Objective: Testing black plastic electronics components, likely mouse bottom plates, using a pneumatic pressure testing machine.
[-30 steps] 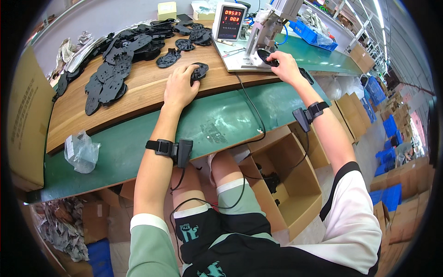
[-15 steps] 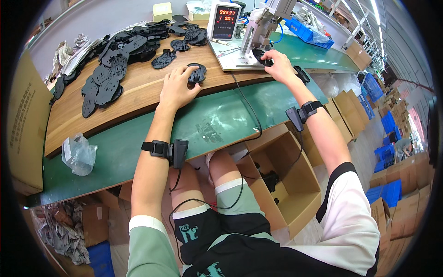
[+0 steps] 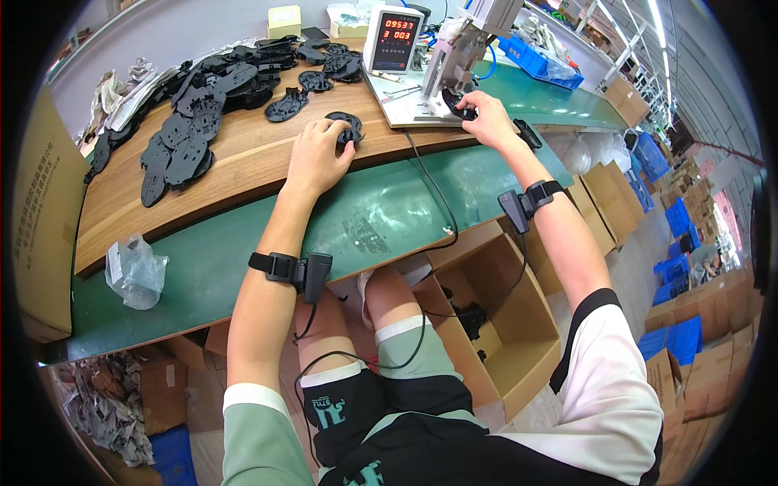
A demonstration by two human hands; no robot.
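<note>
the left hand (image 3: pixel 322 158) holds 1 oval black plastic shell (image 3: pixel 348 124) over the brown wood-grain board (image 3: pixel 251 158); the right hand (image 3: pixel 489 119) grips 1 rounded black plastic piece (image 3: pixel 450 101) at the silver metal press (image 3: pixel 445 65), which could pinch straying fingers.

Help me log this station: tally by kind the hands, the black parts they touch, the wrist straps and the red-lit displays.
Hands: 2
Black parts touched: 2
Wrist straps: 2
Red-lit displays: 1
Total: 7

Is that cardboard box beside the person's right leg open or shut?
Open: the cardboard box has its top uncovered, and black parts show inside.
</note>
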